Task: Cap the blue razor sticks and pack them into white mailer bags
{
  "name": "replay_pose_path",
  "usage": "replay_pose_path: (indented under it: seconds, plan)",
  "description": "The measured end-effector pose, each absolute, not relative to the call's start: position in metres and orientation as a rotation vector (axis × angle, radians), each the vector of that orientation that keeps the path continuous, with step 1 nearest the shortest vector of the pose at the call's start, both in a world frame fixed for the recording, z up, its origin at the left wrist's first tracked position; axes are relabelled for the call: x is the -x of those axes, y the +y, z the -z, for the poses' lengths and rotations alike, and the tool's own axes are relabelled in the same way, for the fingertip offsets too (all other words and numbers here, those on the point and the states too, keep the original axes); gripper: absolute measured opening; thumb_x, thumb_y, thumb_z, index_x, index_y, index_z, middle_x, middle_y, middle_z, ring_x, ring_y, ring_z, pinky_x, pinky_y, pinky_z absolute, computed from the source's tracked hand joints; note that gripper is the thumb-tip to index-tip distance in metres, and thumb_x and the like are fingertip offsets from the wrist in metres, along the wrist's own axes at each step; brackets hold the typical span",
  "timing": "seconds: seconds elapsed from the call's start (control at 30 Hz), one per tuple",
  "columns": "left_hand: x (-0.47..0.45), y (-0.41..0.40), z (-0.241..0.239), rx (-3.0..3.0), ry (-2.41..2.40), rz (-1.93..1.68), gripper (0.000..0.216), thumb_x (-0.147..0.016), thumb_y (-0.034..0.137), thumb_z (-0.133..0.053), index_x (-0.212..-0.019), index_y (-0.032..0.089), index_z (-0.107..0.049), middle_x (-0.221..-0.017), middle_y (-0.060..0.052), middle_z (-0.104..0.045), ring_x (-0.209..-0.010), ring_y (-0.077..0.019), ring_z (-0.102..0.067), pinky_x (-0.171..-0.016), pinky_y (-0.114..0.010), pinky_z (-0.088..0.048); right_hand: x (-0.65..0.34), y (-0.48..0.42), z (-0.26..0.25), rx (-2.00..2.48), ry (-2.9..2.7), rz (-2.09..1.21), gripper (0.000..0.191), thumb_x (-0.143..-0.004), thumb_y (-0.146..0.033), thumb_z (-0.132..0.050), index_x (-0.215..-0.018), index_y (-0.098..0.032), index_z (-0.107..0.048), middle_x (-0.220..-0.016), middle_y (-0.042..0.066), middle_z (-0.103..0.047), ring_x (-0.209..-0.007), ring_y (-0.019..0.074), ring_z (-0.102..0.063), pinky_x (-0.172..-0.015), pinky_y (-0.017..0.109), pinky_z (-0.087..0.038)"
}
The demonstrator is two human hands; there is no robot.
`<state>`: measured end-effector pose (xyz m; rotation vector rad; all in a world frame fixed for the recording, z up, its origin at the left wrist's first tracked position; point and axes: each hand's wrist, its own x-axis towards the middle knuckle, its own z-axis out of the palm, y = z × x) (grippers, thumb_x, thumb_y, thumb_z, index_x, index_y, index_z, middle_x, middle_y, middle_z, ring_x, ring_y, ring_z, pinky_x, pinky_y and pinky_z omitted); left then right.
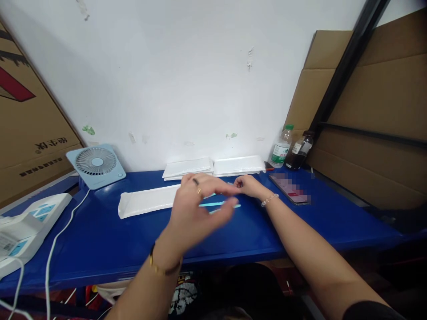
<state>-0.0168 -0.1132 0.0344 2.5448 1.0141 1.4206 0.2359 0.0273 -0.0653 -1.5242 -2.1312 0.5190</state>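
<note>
My left hand (196, 204) is raised over the middle of the blue table, thumb and fingers apart, with nothing between them. Below and behind it lie thin turquoise strips (213, 204), partly covered by the hand. A long white padded sleeve (147, 202) lies flat to its left, its right end hidden behind the hand. My right hand (248, 186) rests low over the table just beyond the left fingertips. Its fingers are curled together at a small item that I cannot make out.
Two stacks of white packets, a left stack (188, 168) and a right stack (238, 166), lie along the wall. A phone (290, 189), a water bottle (280, 149) and a dark bottle (300, 151) stand right. On the left are a blue fan (96, 164) and a power strip (40, 218).
</note>
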Motion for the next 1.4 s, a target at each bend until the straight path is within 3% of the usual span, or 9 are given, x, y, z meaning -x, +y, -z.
replay_pose_path:
  seconds: [0.13,0.27,0.4,0.53,0.77,1.4]
  plan:
    - [0.018,-0.034,-0.007,-2.54,1.433,-0.516,0.023,-0.077,0.037,-0.059,-0.092,0.021,-0.068,-0.09,-0.003,-0.07,-0.083,-0.0205,-0.063,-0.07,-0.028,-0.047,-0.239,0.027,0.063,1.426,-2.101,-0.535,0.008,-0.071,-0.023,-0.062,-0.07,-0.016,-0.068,-0.067,0.001,-0.068,-0.06,0.0122,-0.059,-0.059,0.022,-0.043]
    - [0.021,0.009,0.034,-2.609,1.624,-0.252,0.027,-0.075,0.04,-0.062,-0.093,0.02,-0.066,-0.093,-0.007,-0.069,-0.083,-0.0244,-0.064,-0.065,-0.029,-0.044,-0.238,0.026,0.062,1.398,-1.971,-0.645,0.012,-0.074,-0.027,-0.06,-0.076,-0.015,-0.063,-0.063,0.0,-0.064,-0.05,0.0111,-0.058,-0.051,0.021,-0.043]
    - [0.021,0.012,0.049,-2.752,1.582,-0.237,0.015,-0.079,0.029,-0.056,-0.082,0.02,-0.066,-0.086,-0.008,-0.069,-0.079,-0.0234,-0.064,-0.065,-0.029,-0.041,-0.238,0.025,0.061,1.359,-1.93,-0.722,0.013,-0.074,-0.026,-0.061,-0.077,-0.015,-0.066,-0.065,0.002,-0.066,-0.055,0.0128,-0.062,-0.055,0.022,-0.047]
    - [0.022,0.01,0.048,-2.858,1.5,-0.291,0.016,-0.079,0.02,-0.05,-0.079,0.02,-0.067,-0.081,-0.007,-0.069,-0.076,-0.0221,-0.063,-0.068,-0.03,-0.04,-0.239,0.026,0.061,1.33,-1.879,-0.782,0.016,-0.07,-0.024,-0.065,-0.081,-0.014,-0.071,-0.07,0.004,-0.071,-0.064,0.0148,-0.064,-0.063,0.025,-0.05]
    - [0.036,0.014,0.053,-2.636,1.372,-0.564,0.022,-0.085,0.031,-0.047,-0.086,0.022,-0.067,-0.087,-0.003,-0.068,-0.077,-0.018,-0.061,-0.066,-0.026,-0.042,-0.237,0.024,0.058,1.218,-1.627,-0.934,0.027,-0.057,-0.031,-0.078,-0.076,-0.013,-0.07,-0.072,0.006,-0.072,-0.07,0.0184,-0.067,-0.066,0.028,-0.053]
    - [0.039,0.017,0.054,-2.505,1.366,-0.614,0.022,-0.085,0.035,-0.049,-0.088,0.022,-0.066,-0.088,-0.003,-0.067,-0.077,-0.0175,-0.061,-0.065,-0.024,-0.043,-0.231,0.018,0.056,1.043,-1.525,-1.05,0.032,-0.056,-0.035,-0.083,-0.078,-0.016,-0.071,-0.076,0.006,-0.073,-0.074,0.0194,-0.069,-0.074,0.031,-0.055]
